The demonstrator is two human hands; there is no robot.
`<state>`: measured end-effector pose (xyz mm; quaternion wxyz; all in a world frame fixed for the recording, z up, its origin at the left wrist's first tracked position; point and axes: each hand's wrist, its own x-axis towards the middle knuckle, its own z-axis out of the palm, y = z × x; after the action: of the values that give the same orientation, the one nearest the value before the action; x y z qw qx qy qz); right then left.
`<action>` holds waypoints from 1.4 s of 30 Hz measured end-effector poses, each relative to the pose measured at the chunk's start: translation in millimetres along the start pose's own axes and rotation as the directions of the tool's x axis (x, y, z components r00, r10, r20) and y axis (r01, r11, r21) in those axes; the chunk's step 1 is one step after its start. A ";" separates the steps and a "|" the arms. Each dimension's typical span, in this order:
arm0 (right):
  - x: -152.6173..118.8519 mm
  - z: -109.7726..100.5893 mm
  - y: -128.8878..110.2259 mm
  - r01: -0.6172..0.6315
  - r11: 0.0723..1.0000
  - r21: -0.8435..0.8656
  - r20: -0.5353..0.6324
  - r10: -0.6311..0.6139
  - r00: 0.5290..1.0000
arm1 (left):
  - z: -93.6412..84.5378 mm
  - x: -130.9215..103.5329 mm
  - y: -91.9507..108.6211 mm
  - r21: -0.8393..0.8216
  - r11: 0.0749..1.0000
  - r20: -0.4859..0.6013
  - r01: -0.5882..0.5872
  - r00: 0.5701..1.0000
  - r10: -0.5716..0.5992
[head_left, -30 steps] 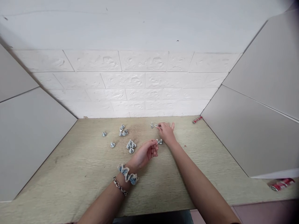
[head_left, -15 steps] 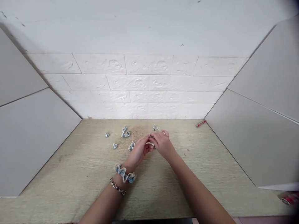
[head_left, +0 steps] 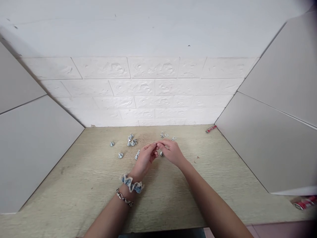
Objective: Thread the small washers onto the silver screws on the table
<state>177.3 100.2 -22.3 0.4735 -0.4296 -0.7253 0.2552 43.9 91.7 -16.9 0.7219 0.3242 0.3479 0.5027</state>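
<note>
Touching left hand [head_left: 144, 159] to right hand [head_left: 172, 153] with bent fingers [head_left: 151, 147] (can't tell if holding anything), near bolts [head_left: 133, 143] and rings [head_left: 166, 135] on the table [head_left: 74, 181]. Can't read the far, tiny red tube [head_left: 211, 129].

near the centre of the frame, your left hand [head_left: 145, 158] meets your right hand [head_left: 172, 153] over the table [head_left: 74, 191]. up and left lies a bolt cluster [head_left: 132, 142], a lone bolt [head_left: 112, 144] farther left. behind your right hand, a washer [head_left: 166, 135] lies just right of an upright bolt [head_left: 162, 135]. one battery [head_left: 211, 129] sits at right; a second battery [head_left: 305, 202], lower right.
</note>
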 end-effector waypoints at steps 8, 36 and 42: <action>4.2 -16.8 34.1 -0.291 0.795 -0.533 -0.218 0.203 0.954 | 0.0 -0.5 1.1 -0.032 0.999 -0.060 0.031 0.998 -0.033; 1.0 -29.4 51.7 -0.371 0.538 -0.757 -0.149 0.411 0.899 | 2.8 -5.1 -0.8 0.000 0.999 -0.019 0.039 0.999 -0.039; 2.7 -35.0 51.5 -0.394 0.532 -0.749 -0.201 0.385 0.901 | 1.6 -5.3 1.2 0.038 0.999 -0.020 0.028 0.999 -0.027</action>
<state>228.1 127.0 -46.3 0.1770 -0.7423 -0.6461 0.0148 43.2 86.8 -14.1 0.7189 0.3283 0.3688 0.4893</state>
